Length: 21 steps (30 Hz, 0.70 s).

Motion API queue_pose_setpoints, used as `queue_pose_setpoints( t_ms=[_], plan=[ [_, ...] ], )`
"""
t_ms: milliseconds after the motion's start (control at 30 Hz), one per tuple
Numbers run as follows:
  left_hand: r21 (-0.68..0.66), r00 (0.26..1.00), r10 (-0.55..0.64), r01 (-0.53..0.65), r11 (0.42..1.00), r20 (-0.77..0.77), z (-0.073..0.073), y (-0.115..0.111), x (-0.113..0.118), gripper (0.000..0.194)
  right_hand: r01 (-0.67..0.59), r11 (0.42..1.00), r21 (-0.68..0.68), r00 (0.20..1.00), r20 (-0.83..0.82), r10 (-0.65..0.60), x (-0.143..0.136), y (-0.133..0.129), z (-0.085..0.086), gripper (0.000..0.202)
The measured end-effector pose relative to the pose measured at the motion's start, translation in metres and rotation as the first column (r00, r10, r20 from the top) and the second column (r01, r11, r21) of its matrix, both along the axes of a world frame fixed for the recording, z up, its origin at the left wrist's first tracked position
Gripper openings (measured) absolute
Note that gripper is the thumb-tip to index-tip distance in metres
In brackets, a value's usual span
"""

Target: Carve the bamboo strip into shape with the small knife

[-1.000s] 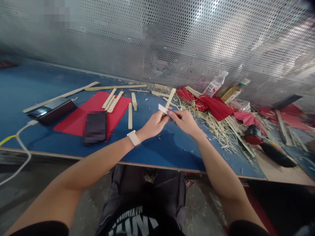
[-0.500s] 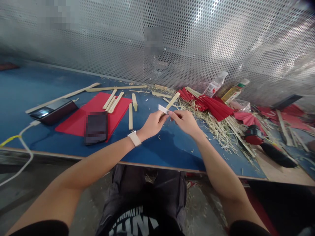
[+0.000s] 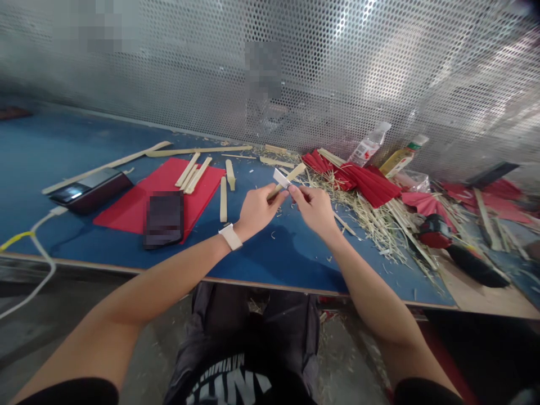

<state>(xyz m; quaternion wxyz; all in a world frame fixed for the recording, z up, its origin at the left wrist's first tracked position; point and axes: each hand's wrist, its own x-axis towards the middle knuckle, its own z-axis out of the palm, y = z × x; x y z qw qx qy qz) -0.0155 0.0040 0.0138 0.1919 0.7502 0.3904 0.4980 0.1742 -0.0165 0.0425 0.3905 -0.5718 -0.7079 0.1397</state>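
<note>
My left hand (image 3: 262, 209), with a pale band on its wrist, is closed round a flat bamboo strip (image 3: 296, 172) that points up and to the right. My right hand (image 3: 313, 208) is closed on a knife, its handle hidden by the fingers. The knife's pale blade (image 3: 281, 178) lies across the strip, and the two hands touch or nearly touch above the blue table (image 3: 253, 259). To the left, short bamboo pieces (image 3: 194, 175) lie on a red folder (image 3: 126, 208), with two more pieces beside it.
A phone (image 3: 163, 219) and a dark device with a white cable (image 3: 90, 188) are at the left. Bamboo shavings (image 3: 371, 225), red fans (image 3: 371, 183), two bottles (image 3: 369, 145) and a red-black tool (image 3: 436, 232) lie at the right. A perforated metal sheet (image 3: 316, 73) stands behind.
The blade has tilted more upright and moved along the strip. The strip now leans lower to the right, and my left hand has turned slightly.
</note>
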Motion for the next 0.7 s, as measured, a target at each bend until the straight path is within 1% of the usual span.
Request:
queue_pose_setpoints(
  t_ms=[100,167,200,300,367,433,500,567,633,700],
  plan=[
    [-0.042,0.999,-0.017,0.018,0.999,0.035,0.004,-0.003,0.002,0.052,0.066,0.994,0.084,0.995,-0.074,-0.06,0.0,0.002,-0.003,0.076],
    [-0.081,0.996,-0.068,0.073,0.994,0.059,0.005,-0.004,0.004,0.048,0.109,0.985,0.136,0.989,-0.118,-0.093,0.002,0.004,-0.004,0.074],
    [-0.107,0.992,-0.098,0.106,0.989,0.074,0.005,-0.004,0.005,0.045,0.107,0.984,0.145,0.988,-0.128,-0.088,0.004,0.005,-0.005,0.074],
    [-0.194,0.975,-0.162,0.189,0.963,0.149,0.003,-0.003,0.006,0.033,0.031,0.994,0.106,0.995,-0.093,-0.021,0.01,0.01,-0.005,0.079],
    [-0.233,0.964,-0.166,0.214,0.949,0.21,0.001,0.0,0.005,0.025,-0.023,0.997,0.072,0.999,-0.033,0.026,0.014,0.012,-0.004,0.084],
    [-0.241,0.957,-0.17,0.227,0.944,0.236,-0.001,0.002,0.003,0.02,-0.073,0.996,0.057,0.997,0.035,0.071,0.017,0.013,-0.003,0.087],
    [-0.227,0.955,-0.194,0.245,0.943,0.225,-0.001,0.002,0.002,0.02,-0.132,0.991,0.026,0.988,0.088,0.129,0.018,0.013,-0.002,0.088],
    [-0.21,0.952,-0.228,0.27,0.94,0.201,-0.001,0.001,0.002,0.022,-0.165,0.986,-0.02,0.98,0.106,0.166,0.018,0.012,-0.001,0.088],
    [-0.198,0.949,-0.247,0.285,0.938,0.197,0.0,0.0,0.002,0.025,-0.165,0.985,-0.048,0.982,0.088,0.169,0.018,0.011,0.0,0.087],
    [-0.185,0.948,-0.244,0.282,0.941,0.202,0.0,-0.001,0.002,0.03,-0.135,0.99,-0.032,0.989,0.048,0.137,0.019,0.012,0.001,0.086]
  ],
)
